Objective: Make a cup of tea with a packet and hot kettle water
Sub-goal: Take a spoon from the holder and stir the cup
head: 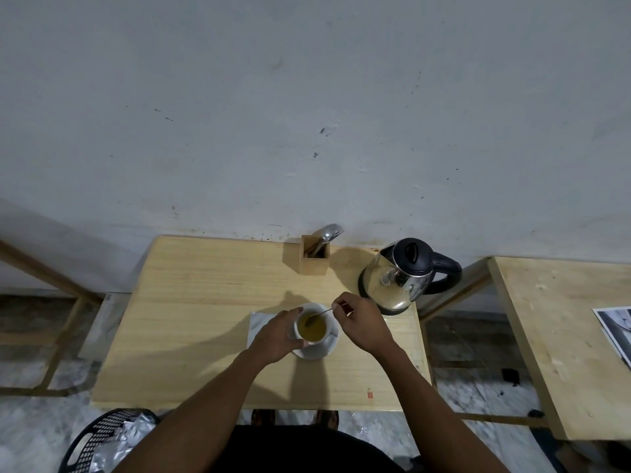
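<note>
A white cup (324,337) of yellow-brown tea stands on a white saucer (322,351) near the middle of the wooden table (191,302). My left hand (278,336) wraps around the cup's left side. My right hand (358,322) pinches the handle of a thin metal spoon (322,313) whose bowl dips into the tea. A steel kettle (399,278) with a black lid and handle stands just behind my right hand. A silvery packet (255,324) lies flat under my left hand, partly hidden.
A wooden holder (314,257) with metal cutlery stands at the table's back edge by the wall. A second wooden table (560,336) with a printed sheet is to the right. A black basket (102,442) with silvery wrappers sits on the floor at lower left.
</note>
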